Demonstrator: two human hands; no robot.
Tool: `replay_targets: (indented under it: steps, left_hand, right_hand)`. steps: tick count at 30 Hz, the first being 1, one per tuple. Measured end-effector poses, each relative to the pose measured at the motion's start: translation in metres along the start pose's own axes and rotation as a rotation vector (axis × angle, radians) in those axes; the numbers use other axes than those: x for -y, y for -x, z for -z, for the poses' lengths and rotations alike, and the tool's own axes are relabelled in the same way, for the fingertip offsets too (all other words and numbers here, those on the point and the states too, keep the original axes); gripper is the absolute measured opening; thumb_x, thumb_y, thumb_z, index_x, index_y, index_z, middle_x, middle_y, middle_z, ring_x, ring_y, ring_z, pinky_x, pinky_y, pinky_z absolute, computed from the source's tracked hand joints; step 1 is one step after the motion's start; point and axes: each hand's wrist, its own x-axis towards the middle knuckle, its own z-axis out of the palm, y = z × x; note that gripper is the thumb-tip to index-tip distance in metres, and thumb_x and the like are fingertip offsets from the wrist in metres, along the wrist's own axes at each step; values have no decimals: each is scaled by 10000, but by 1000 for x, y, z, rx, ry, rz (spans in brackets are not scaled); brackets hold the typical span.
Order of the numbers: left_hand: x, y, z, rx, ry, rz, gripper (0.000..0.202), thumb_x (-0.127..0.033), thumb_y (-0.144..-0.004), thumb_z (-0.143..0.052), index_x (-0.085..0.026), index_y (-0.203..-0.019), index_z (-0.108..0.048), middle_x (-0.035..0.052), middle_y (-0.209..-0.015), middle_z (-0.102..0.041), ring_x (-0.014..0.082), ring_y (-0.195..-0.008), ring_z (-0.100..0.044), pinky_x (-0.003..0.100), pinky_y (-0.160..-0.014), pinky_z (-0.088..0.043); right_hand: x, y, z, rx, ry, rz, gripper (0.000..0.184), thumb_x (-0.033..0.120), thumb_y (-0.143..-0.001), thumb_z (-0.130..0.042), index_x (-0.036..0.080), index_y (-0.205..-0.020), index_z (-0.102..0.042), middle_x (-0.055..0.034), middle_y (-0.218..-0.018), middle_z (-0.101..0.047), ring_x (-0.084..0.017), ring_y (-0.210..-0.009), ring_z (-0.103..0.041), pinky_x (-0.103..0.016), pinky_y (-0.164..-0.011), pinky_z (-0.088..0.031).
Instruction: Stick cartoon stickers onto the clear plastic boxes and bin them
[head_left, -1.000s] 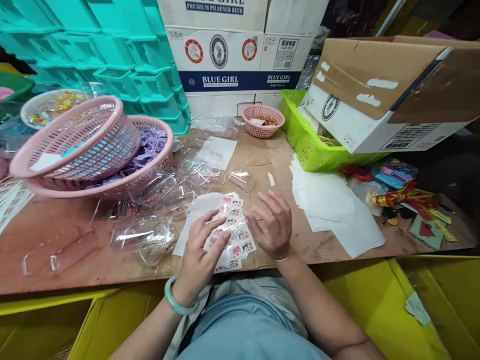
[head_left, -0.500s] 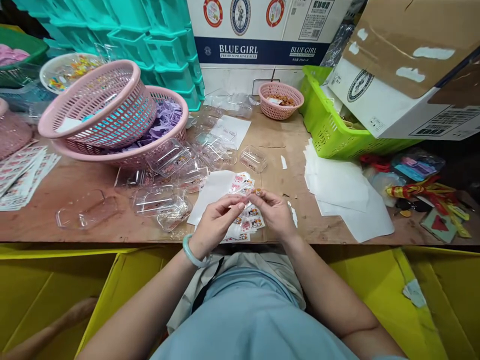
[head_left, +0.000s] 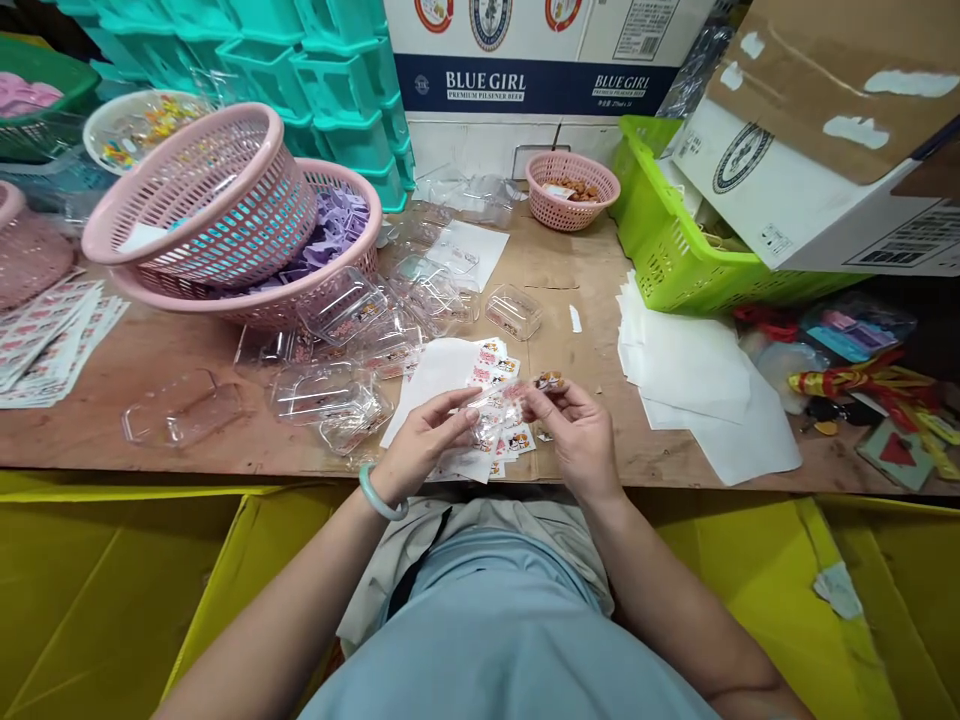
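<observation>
My left hand (head_left: 426, 440) pinches a small clear plastic case (head_left: 491, 412) just above a printed sticker sheet (head_left: 495, 385) at the table's near edge. My right hand (head_left: 579, 432) is closed too, its fingertips holding a small sticker (head_left: 549, 381) next to the case. A green bangle sits on my left wrist. Several empty clear plastic cases (head_left: 330, 395) lie scattered to the left of my hands on the wooden table (head_left: 562, 290).
Two stacked pink baskets (head_left: 217, 205) with purple pieces stand at the back left. A small pink basket (head_left: 572, 190), a green crate (head_left: 675, 260) and cardboard boxes (head_left: 817, 130) line the back. White paper sheets (head_left: 690, 370) lie right. Sticker sheets (head_left: 45, 335) lie far left. Yellow bins (head_left: 112, 590) stand below.
My hands came together and lifted off the sticker sheet. The left now pinches a clear case and the right a small sticker. The view has shifted slightly.
</observation>
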Motion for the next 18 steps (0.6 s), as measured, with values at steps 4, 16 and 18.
replay_targets:
  steps: [4, 16, 18]
  left_hand:
    - [8, 2, 7, 51, 142, 85, 493, -442, -815, -673, -245, -1264, -614, 67, -1387, -528, 291, -1265, -462, 389, -860, -565]
    - [14, 3, 9, 61, 169, 129, 546, -427, -735, -759, -262, -1242, -641, 43, -1379, -556, 249, -1178, -542, 377, -946, -503]
    - [15, 3, 9, 57, 173, 131, 545, -422, -729, -763, -262, -1236, -645, 45, -1361, -570, 228, -1140, -559, 354, -921, -509]
  right_hand:
    - [-5, 7, -5, -5, 16, -128, 222, 367, -722, -786, 182, -776, -676, 17, -660, -663, -98, -600, -592, -210, -582, -502]
    - [-10, 32, -6, 11, 80, -262, 248, 389, -731, -779, 178, -815, -678, 11, -653, -677, -78, -533, -548, -181, -505, -444]
    - [-12, 33, -8, 14, 84, -253, 249, 390, -730, -778, 179, -816, -679, 12, -652, -674, -82, -537, -549, -186, -508, -446]
